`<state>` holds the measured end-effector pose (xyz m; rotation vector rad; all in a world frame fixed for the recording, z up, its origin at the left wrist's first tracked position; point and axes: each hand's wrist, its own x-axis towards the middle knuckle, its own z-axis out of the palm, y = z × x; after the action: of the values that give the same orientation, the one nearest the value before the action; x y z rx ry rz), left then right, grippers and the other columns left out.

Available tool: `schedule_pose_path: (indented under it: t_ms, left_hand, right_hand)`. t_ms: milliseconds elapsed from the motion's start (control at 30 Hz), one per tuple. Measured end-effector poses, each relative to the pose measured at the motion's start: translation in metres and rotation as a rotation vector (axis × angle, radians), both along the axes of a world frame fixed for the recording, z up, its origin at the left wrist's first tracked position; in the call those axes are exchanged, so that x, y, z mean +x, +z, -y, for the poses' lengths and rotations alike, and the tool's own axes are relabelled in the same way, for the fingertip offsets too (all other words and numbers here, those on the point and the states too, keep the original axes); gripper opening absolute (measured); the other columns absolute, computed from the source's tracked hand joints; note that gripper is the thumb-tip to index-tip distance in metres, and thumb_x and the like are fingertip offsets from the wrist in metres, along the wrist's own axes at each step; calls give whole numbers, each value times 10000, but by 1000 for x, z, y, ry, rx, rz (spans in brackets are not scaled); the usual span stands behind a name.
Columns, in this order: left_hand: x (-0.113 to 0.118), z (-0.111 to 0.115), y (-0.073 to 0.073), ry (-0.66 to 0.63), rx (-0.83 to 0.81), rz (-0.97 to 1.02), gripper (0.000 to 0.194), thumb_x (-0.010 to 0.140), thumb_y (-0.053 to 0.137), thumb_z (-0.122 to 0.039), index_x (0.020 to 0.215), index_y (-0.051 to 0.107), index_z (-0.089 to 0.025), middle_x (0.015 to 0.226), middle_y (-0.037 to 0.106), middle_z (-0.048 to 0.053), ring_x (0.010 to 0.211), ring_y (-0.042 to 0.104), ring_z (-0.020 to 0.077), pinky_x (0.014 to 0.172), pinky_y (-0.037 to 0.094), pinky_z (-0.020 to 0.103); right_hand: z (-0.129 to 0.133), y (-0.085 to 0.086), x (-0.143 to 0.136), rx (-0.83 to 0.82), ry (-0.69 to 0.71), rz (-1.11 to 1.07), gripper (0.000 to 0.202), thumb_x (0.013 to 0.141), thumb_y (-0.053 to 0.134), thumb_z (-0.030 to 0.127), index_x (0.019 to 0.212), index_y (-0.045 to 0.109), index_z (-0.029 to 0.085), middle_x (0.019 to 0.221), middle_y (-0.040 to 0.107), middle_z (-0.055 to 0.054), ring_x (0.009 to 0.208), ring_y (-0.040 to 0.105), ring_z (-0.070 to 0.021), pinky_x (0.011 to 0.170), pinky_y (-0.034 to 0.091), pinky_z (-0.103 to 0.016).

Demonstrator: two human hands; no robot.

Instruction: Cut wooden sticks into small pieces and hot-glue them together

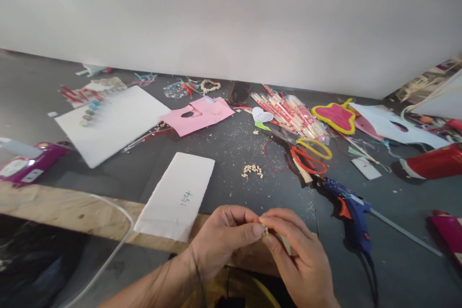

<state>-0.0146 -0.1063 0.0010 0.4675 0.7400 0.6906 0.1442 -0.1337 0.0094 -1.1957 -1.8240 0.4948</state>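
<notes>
Handling the small pale cluster (265, 230) at 5 o'clock in view, I judge this as fine fingertip adjustment, calling for light, even pressure. Left hand (231, 236) and right hand (303, 250) pinch it, finger gaps nearly closed; long axis seemingly 12-to-6, ends partly hidden, loose pieces (252, 171) between 11 and 12

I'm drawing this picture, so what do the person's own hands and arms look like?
The left hand and right hand are bare, with no gloves or rings to be seen. No sleeve shows on the left forearm. Thin dark lines cross the left wrist; I can't tell if they are a cord or hair.
</notes>
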Motion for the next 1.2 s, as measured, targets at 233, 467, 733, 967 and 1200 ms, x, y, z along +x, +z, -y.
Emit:
schedule_pose_path:
  t_ms: [233, 467, 733, 967, 1200]
  left_hand:
    - [1, -1, 1, 16, 35, 90, 222, 642, 811, -271, 765, 701, -124, 732, 673, 33, 661, 597, 114, 684, 437, 241]
    - [-3, -3, -1, -20, 111, 114, 244, 699, 768, -339, 775, 670, -129, 644, 575, -10, 557, 461, 54, 569, 342, 179]
    - [-11, -10, 0, 110, 157, -39, 255, 694, 769, -354, 760, 659, -133, 668, 590, 8, 591, 455, 69, 575, 334, 183]
    - [-34, -33, 5, 455, 253, -79, 224, 746, 723, -336, 728, 620, -137, 603, 484, -35, 532, 368, 53, 540, 330, 190]
    - [-16, -15, 7, 120, 204, -252, 299, 621, 806, -356, 697, 649, -113, 601, 569, -5, 557, 447, 73, 545, 332, 193]
  right_hand:
    - [-1, -2, 3, 14, 29, 9, 344, 826, 571, 91, 1123, 612, 261, 998, 648, -44, 889, 651, -149, 750, 569, -246]
    - [6, -14, 10, -157, -19, 20, 445, 886, 472, 136, 1314, 451, 256, 1187, 624, -82, 987, 642, -162, 772, 564, -253]
    - [-3, -4, 13, -176, 10, 54, 162, 884, 495, 169, 915, 645, 223, 775, 674, -16, 682, 648, -114, 593, 515, -178]
    - [-1, -8, 48, -22, -424, 203, 103, 841, 580, 318, 857, 658, 253, 729, 675, 0, 565, 608, -136, 550, 504, -226]
    - [-7, -4, 24, 24, -184, 164, 282, 817, 598, 204, 1097, 592, 233, 1027, 611, -70, 696, 624, -127, 616, 544, -220]
